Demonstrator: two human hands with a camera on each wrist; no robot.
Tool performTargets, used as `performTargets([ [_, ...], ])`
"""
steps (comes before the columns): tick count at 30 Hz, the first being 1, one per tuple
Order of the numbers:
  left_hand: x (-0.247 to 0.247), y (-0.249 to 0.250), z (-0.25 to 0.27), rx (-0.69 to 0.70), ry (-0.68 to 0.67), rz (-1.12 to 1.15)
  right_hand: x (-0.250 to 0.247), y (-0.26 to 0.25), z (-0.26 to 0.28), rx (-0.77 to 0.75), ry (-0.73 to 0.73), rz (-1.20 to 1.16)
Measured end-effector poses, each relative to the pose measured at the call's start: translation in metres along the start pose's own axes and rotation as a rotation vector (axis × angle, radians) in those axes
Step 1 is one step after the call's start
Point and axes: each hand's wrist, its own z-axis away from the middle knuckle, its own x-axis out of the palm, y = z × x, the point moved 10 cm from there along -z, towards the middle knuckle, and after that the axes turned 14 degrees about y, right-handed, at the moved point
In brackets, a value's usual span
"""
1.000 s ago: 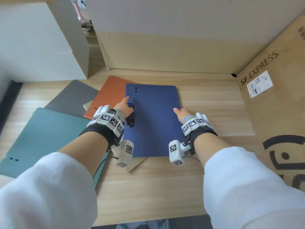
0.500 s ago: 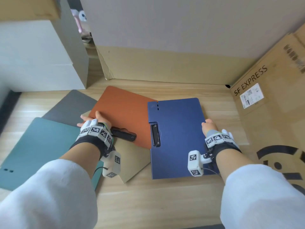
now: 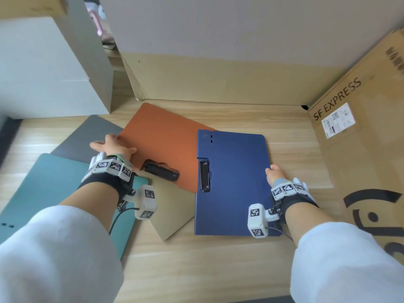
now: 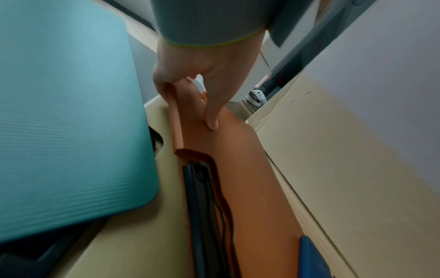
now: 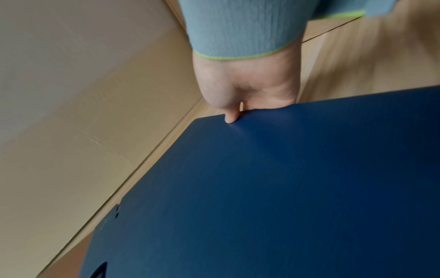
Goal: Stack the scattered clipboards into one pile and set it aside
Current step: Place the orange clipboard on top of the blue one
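Observation:
A blue clipboard [image 3: 234, 182] lies on the wooden table, its left edge over the orange clipboard [image 3: 166, 138]. My right hand [image 3: 274, 172] pinches the blue board's right edge [image 5: 262, 169], thumb on top. My left hand [image 3: 113, 146] grips the orange board's left edge [image 4: 238, 159], thumb on top and fingers curled under. The orange board's black clip [image 3: 161, 172] faces me. A tan clipboard [image 3: 172, 213] lies beneath the orange one. A teal clipboard [image 3: 50, 189] lies at the left, and a grey one [image 3: 87, 138] behind it.
A large SF EXPRESS carton [image 3: 358, 132] stands along the right side. A cardboard wall [image 3: 218, 79] closes the back. White boxes [image 3: 43, 68] stand at the back left. Bare table [image 3: 207, 270] shows in front of the boards.
The blue clipboard slid right off the orange one, my right hand going with it. My left hand left the blue board's clip and took the orange board's left edge.

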Motion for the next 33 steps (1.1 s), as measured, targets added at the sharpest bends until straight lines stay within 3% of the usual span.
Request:
performTargets([
  [4, -0.006, -0.009, -0.001, -0.093, -0.001, 0.224, -0.001, -0.001, -0.002, -0.004, -0.004, 0.023],
  [7, 0.002, -0.03, 0.007, -0.334, -0.021, 0.444, 0.001, -0.001, -0.003, -0.004, -0.001, 0.016],
  [10, 0.044, -0.03, 0.02, -0.461, -0.304, 0.629, 0.004, 0.0, -0.002, -0.014, -0.001, 0.024],
  [12, 0.062, -0.028, 0.022, -0.501, -0.386, 0.734, 0.005, 0.0, -0.001, -0.016, -0.002, 0.025],
  [16, 0.053, -0.019, 0.0, -0.335, -0.234, 0.705, 0.003, -0.001, -0.003, -0.027, -0.002, 0.01],
  [18, 0.043, -0.02, -0.02, -0.318, -0.126, 0.721, -0.001, -0.003, -0.006, -0.037, 0.009, -0.019],
  [24, -0.036, 0.011, -0.028, -0.135, 0.125, 0.583, -0.01, 0.001, -0.014, -0.056, 0.048, -0.077],
  [28, -0.063, 0.029, -0.041, -0.017, 0.175, 0.471, -0.017, 0.008, -0.017, -0.029, 0.078, -0.08],
  [33, -0.067, 0.059, -0.047, 0.091, 0.129, 0.388, -0.022, 0.013, -0.018, 0.004, 0.08, -0.058],
])
